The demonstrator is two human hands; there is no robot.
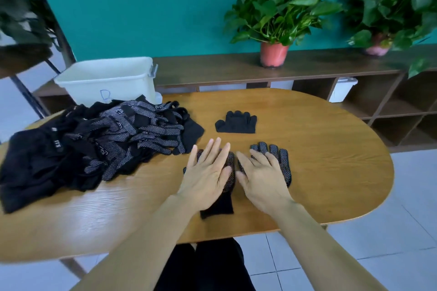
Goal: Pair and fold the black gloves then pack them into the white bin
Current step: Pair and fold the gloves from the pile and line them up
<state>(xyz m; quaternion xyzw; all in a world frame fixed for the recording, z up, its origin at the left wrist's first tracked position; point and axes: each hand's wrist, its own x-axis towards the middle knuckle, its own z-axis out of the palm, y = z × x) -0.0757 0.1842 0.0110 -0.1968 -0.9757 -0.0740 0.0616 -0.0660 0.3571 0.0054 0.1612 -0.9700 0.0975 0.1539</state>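
Two black dotted gloves lie side by side, palm-dots up, near the table's front. My left hand (208, 172) rests flat, fingers spread, on the left glove (220, 205), whose cuff sticks out toward me. My right hand (260, 177) lies flat on the right glove (282, 160), whose fingertips show beyond mine. A folded black glove pair (236, 123) sits farther back at the centre. A large heap of black gloves (94, 142) covers the table's left side. The white bin (106, 80) stands behind the heap at the back left.
The oval wooden table (331, 149) has bare surface to the right. Behind it runs a low dark shelf unit (390, 106) with two potted plants (274, 54) on top. Tiled floor lies to the right and below.
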